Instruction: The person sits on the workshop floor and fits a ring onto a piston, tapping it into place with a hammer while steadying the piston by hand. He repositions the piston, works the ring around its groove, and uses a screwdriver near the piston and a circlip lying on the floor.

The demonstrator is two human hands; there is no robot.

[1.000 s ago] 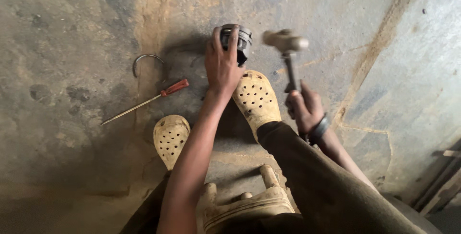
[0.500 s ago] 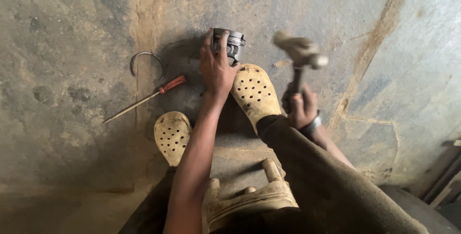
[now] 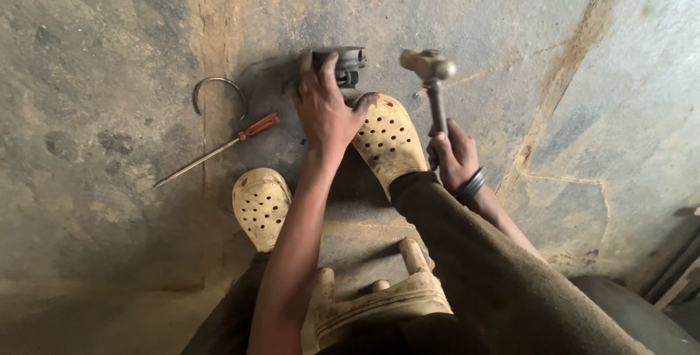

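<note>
We steady the round metal part on the concrete floor with our left hand, fingers spread over its top and curled down its near side. The part sits just beyond the toe of our right shoe, touching or nearly touching it; we cannot tell which. Our right hand is closed around the handle of a hammer, whose head is raised beside the part, to its right, and clear of it.

We judge the step in hand to be a striking step: the part is braced and the hammer is poised. The next blow calls for a firm hold on the part, fingers kept away from the struck face, and a square, controlled swing.

A red-handled screwdriver and a curved metal ring lie on the floor to the left, apart from both hands. Our left shoe rests nearer us.
</note>
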